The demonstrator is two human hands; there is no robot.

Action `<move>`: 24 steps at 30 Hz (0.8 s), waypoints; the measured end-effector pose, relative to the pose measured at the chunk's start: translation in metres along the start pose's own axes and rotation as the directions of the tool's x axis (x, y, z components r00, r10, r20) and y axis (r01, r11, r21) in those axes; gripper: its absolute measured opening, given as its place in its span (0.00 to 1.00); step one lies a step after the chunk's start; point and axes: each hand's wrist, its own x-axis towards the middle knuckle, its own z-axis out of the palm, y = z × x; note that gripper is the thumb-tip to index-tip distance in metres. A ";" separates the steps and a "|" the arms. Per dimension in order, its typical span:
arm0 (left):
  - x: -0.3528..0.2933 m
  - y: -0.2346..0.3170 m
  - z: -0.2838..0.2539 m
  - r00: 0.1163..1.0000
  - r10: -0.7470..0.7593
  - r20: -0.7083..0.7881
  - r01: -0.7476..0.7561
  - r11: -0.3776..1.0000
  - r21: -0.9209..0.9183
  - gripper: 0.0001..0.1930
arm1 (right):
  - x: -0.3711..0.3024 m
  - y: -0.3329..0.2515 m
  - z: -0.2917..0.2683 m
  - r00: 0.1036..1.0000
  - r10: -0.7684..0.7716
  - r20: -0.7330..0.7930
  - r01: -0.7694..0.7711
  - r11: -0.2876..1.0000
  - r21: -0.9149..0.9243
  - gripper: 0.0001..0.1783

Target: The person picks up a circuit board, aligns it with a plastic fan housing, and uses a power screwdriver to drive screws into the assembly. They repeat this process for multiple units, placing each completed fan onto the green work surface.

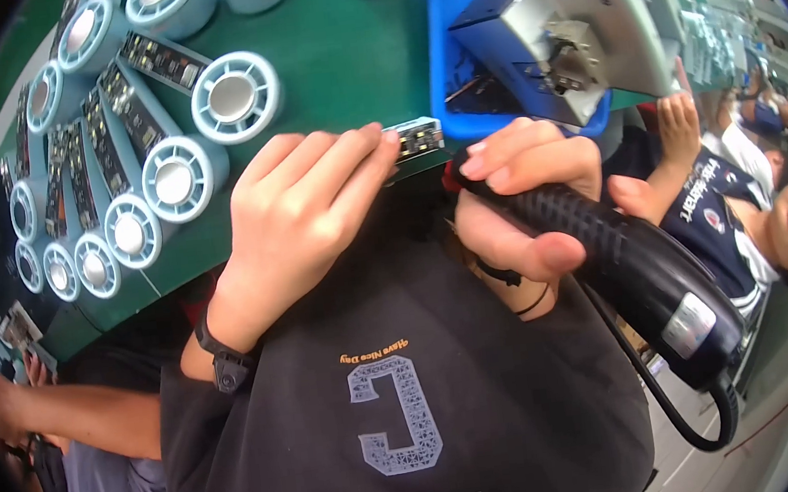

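Observation:
My left hand (299,208), a dark watch on its wrist, is closed on a light blue part with a circuit board (420,138). The board's end sticks out past my fingertips, and my fingers hide the rest. Wrapped round the front of a black corded electric screwdriver (640,254) is my right hand (527,184). The tool's red-ringed nose points toward the board, just below and right of it; its bit cannot be made out. On the green table, several light blue round parts (235,96) with spoked rims and silver centres lie to the left, many with long circuit boards (130,106) attached.
A blue bin (441,68) stands at the far right of the green table (345,49), with a grey-and-white box-like device (573,30) in it. The screwdriver's cord (687,431) loops down at the right. Other people sit on both sides; one person's hand (679,125) is near the bin.

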 end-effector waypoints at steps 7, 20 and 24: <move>0.003 0.002 -0.007 0.999 0.029 0.043 -0.031 0.998 0.047 0.12 | 0.020 -0.004 -0.011 0.972 0.036 -0.233 -0.078 0.981 -0.176 0.41; -0.028 0.006 0.016 0.872 -0.342 -0.351 0.204 0.904 -0.375 0.26 | 0.099 0.032 -0.050 0.899 -0.265 -0.350 0.182 0.951 -0.252 0.38; -0.033 0.004 0.017 0.842 -0.431 -0.324 0.274 0.859 -0.432 0.24 | 0.101 0.024 -0.043 0.943 -0.078 -0.323 -0.037 0.941 -0.336 0.32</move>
